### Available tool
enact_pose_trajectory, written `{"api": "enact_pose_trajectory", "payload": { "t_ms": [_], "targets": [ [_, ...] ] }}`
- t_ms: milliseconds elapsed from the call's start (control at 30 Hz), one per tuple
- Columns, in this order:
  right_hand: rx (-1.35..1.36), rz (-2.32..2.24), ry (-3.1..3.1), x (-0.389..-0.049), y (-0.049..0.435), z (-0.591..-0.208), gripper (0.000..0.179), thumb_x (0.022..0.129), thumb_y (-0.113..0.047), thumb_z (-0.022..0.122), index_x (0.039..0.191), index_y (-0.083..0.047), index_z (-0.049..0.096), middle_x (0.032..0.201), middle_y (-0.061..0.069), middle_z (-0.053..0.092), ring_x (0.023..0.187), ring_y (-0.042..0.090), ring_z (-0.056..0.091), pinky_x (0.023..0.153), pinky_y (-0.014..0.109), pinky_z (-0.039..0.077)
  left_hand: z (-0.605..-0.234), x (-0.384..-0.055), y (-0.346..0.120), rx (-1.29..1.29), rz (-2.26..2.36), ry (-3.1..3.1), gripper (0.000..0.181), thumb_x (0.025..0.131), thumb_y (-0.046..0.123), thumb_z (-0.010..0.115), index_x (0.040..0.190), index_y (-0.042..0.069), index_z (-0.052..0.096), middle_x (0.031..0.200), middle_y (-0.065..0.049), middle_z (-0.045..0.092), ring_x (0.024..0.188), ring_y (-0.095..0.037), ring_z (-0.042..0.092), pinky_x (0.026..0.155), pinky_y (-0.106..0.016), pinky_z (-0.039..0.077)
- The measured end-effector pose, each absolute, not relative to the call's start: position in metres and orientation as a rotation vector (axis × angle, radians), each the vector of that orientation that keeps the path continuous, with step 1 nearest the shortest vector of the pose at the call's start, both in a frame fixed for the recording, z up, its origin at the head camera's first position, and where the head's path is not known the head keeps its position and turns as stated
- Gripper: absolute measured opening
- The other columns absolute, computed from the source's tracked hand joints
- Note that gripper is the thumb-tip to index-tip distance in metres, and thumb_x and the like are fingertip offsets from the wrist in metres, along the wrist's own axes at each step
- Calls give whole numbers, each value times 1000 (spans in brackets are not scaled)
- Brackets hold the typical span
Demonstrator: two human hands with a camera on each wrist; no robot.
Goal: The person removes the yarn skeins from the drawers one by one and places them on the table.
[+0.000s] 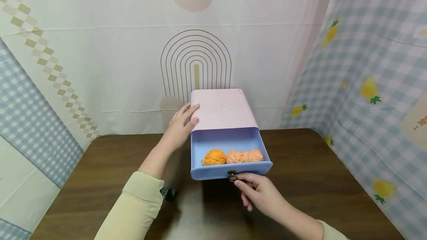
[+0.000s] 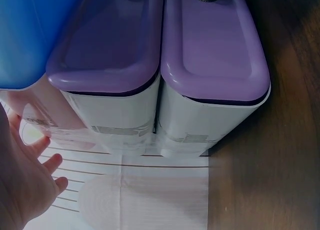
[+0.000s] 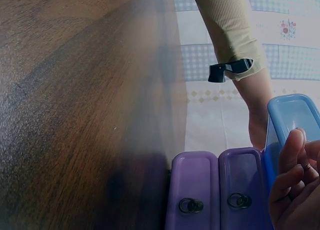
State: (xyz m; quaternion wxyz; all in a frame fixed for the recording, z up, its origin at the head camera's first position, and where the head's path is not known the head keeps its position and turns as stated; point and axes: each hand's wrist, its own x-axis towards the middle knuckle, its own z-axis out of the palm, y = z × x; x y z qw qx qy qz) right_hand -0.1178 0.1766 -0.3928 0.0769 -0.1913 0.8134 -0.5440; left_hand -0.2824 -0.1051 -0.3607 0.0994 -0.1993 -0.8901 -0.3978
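A pale pink drawer unit point(image 1: 220, 108) stands at the back of the table, its top blue drawer point(image 1: 221, 139) pulled out. Inside that drawer, behind its front, lie an orange ball of yarn point(image 1: 215, 157) and a peach skein of yarn point(image 1: 245, 156). My right hand point(image 1: 263, 193) pinches the metal ring pull point(image 1: 232, 177) on the drawer front between thumb and forefinger. Against the unit's upper left edge rests my left hand point(image 1: 178, 127), fingers spread over the pink top. In the right wrist view, fingers partly cover the blue front.
Two purple drawers, the middle one point(image 2: 110, 54) and the lowest one point(image 2: 215, 44), sit closed below the blue one, each with a ring pull. Brown wooden table point(image 1: 300, 180) extends to both sides. Patterned cloth point(image 1: 133, 66) hangs behind and at the sides.
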Motion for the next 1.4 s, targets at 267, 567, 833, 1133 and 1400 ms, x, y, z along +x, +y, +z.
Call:
{"api": "enact_pose_trajectory", "payload": {
  "t_ms": [267, 567, 833, 1133, 1400],
  "targets": [
    [-579, -1641, 2433, -117, 176, -394, 31, 101, -30, 56, 118, -7, 69, 57, 0, 58, 44, 12, 56, 45, 39, 52, -362, -283, -105, -585, -1184, -2640, 58, 99, 62, 35, 153, 40, 36, 164, -1, 18, 149, -37, 12, 110, -69, 14],
    [-559, -1645, 2440, -115, 177, -395, 30, 101, -29, 56, 119, -8, 68, 57, 1, 58, 44, 13, 55, 44, 36, 51, -361, -283, -103, -585, -1182, -2648, 58, 100, 62, 35, 153, 40, 35, 164, 0, 18, 148, -38, 12, 113, -66, 10],
    [-469, -1539, 2535, -111, 184, -390, 31, 98, -36, 62, 117, -12, 66, 57, -1, 57, 45, 13, 55, 50, 37, 53, -358, -282, -103, -599, -1180, -2644, 57, 100, 60, 35, 153, 40, 35, 164, 0, 17, 148, -39, 12, 113, -66, 10],
    [-516, -1503, 2640, -109, 205, -377, 19, 97, -33, 64, 112, -22, 70, 56, -3, 55, 46, 12, 55, 47, 36, 52, -361, -282, -106, -601, -1185, -2634, 60, 99, 65, 34, 153, 40, 35, 164, -3, 17, 148, -39, 12, 111, -69, 12],
    [-561, -1522, 2711, -107, 220, -356, 20, 95, -26, 67, 112, -16, 72, 57, -3, 56, 46, 13, 55, 45, 34, 50, -359, -281, -104, -601, -1195, -2629, 59, 99, 63, 35, 153, 40, 35, 164, -4, 18, 148, -40, 12, 110, -71, 13]
  ]
}}
